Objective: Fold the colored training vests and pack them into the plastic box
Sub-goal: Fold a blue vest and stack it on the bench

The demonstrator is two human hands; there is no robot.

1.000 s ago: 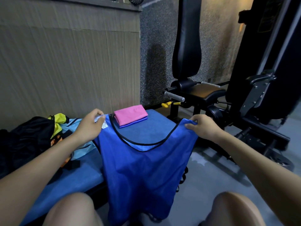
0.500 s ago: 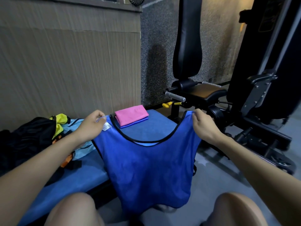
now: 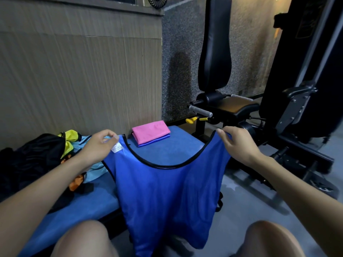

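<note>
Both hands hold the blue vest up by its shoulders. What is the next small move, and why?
Probably lower the blue vest flat onto the blue bench: the left hand and right hand hold it spread and hanging, unfolded, with clear padding before the folded pink vest.

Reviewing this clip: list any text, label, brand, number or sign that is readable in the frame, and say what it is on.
Nothing can be read.
White care tag on the blue vest, beside the left hand: printed lines, too small and blurred.
Gold marking on the black gym machine, top right: shape only, illegible.
Folded pink vest and the pile of unfolded vests: no print visible.
</note>
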